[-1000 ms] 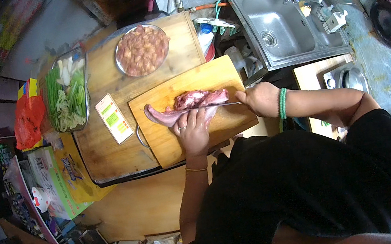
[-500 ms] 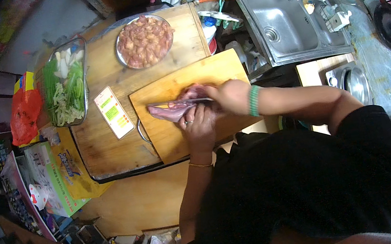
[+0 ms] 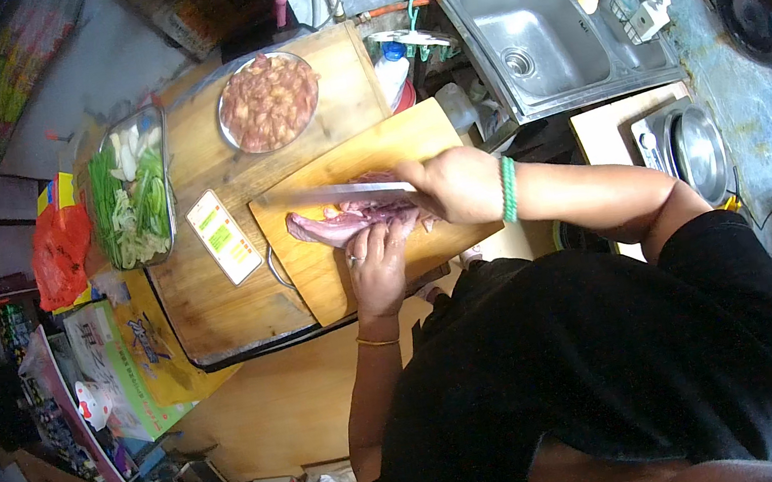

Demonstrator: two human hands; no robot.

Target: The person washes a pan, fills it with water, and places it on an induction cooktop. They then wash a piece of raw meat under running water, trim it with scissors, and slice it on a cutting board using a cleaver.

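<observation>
My right hand [image 3: 460, 188] is closed around the handle of a kitchen knife [image 3: 339, 193]. The blade points left, raised just above a piece of raw pinkish meat [image 3: 320, 232], and its tip is smeared by motion. Pressed onto the meat's near side, the bent fingers of my left hand [image 3: 378, 272] hold it on the wooden cutting board [image 3: 411, 137]. Smaller cut bits lie around the meat, partly hidden by the knife and my right hand.
A round plate heaped with raw meat chunks [image 3: 269, 102] stands behind the board. Left of the board lie a phone [image 3: 224, 237] and a glass dish [image 3: 168, 179] of green vegetables. A steel sink [image 3: 536, 39] is at the far right, a red plastic bag [image 3: 62, 259] at far left.
The knife has come up from the meat, its blade now showing above it. My left hand still presses the meat. The whole view has shifted slightly.
</observation>
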